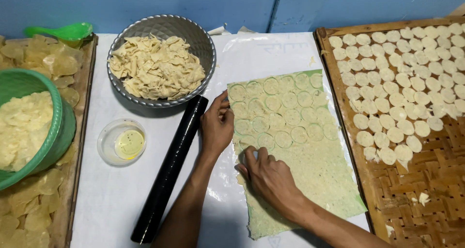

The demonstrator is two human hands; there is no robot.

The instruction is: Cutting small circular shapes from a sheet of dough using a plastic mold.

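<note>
Apparently both hands, left [217, 127] and right [268, 176], press the dough sheet [310, 170].

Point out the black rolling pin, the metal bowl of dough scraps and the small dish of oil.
black rolling pin [169, 170], head view, mid-shaft.
metal bowl [206, 39], head view, right inner wall.
small dish of oil [107, 141], head view, left rim.

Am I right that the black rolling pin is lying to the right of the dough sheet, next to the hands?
Not quite. In the head view the black rolling pin lies to the left of the dough sheet, next to the left hand and right hand.
</note>
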